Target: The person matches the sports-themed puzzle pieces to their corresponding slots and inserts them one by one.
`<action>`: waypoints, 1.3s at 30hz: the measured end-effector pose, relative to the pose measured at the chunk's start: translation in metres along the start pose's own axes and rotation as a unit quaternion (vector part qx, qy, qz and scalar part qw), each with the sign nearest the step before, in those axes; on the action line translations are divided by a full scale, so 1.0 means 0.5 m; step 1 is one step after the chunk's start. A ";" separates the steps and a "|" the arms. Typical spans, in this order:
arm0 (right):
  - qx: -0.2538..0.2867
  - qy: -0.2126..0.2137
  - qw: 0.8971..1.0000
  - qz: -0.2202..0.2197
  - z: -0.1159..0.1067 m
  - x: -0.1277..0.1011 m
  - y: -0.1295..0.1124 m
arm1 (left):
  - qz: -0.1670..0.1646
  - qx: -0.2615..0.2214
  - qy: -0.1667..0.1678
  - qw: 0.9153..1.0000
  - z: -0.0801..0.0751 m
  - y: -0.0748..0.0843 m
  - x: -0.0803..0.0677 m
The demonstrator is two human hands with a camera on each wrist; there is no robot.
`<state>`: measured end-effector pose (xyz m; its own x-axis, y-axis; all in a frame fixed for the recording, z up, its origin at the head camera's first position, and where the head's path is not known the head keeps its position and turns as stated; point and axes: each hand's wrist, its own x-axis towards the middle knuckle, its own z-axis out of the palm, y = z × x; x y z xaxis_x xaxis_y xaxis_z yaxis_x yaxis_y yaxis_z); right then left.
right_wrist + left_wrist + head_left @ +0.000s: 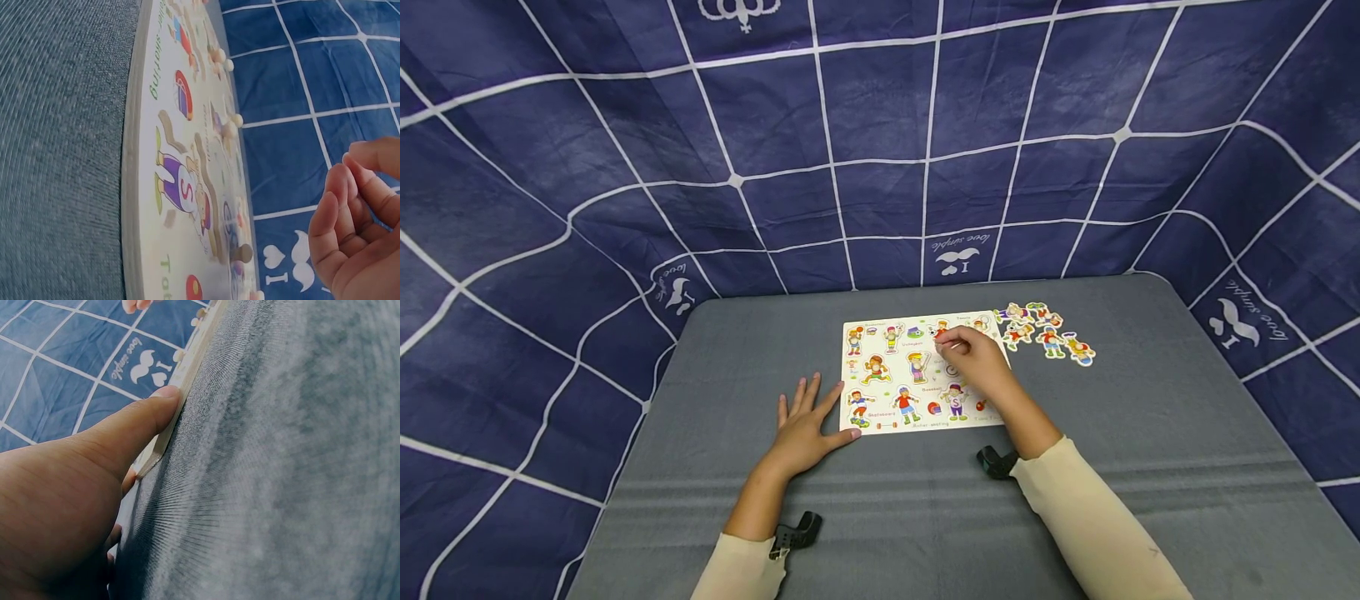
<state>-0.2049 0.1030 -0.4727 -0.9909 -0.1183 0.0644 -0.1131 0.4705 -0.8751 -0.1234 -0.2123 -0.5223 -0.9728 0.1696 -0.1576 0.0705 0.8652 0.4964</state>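
A white wooden peg puzzle board point(895, 429) with printed sports figures and small round knobs point(242, 253) lies on the grey table. My left hand point(802, 437) is spread at its lower left corner, the thumb point(147, 419) against the front edge and the other fingers along the left side. Over the upper right part of the board is my right hand point(976, 360), fingers curled and tips meeting the thumb. Nothing shows between them in the right wrist view. In the head view the fingertips overlap a figure in red point(941, 327). A skateboard figure point(859, 407) and a purple figure point(956, 402) sit in the front row.
Several loose figure pieces point(1051, 342) lie in a cluster beyond the board's right side, some overlapping. A dark blue cloth with white lines point(880, 200) hangs behind and at both sides of the grey table point(917, 517). Black camera mounts point(797, 531) are on both wrists.
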 end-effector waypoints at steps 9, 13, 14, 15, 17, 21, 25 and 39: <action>0.034 0.013 0.999 -0.016 -0.012 -0.003 0.009 | 0.000 -0.004 0.001 1.000 -0.001 -0.002 -0.003; 0.040 0.019 0.999 -0.013 -0.021 -0.007 0.012 | 0.000 -0.004 -0.001 1.000 0.002 -0.003 -0.003; 0.039 0.020 0.999 -0.012 -0.023 -0.009 0.013 | 0.000 -0.004 -0.002 1.000 0.002 -0.003 -0.003; 0.039 0.022 0.999 -0.012 -0.026 -0.010 0.015 | 0.000 -0.004 -0.002 1.000 0.003 -0.004 -0.003; 0.041 0.025 0.999 -0.013 -0.032 -0.011 0.021 | 0.000 -0.004 -0.002 1.000 0.004 -0.004 -0.003; 0.042 0.030 0.999 -0.014 -0.043 -0.010 0.035 | 0.000 -0.001 0.001 1.000 0.004 -0.005 -0.002; 0.033 0.043 0.998 -0.010 -0.056 -0.010 0.043 | 0.003 -0.001 0.003 1.000 0.003 -0.004 -0.001; -0.016 0.099 0.995 0.001 -0.096 -0.007 0.077 | 0.005 0.000 0.003 1.000 0.000 -0.002 0.000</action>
<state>-0.2092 0.1636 -0.4837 -0.9858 0.0552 0.1584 -0.1102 0.4989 -0.8596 -0.1233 -0.2130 -0.5229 -0.9734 0.1754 -0.1473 0.0804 0.8639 0.4973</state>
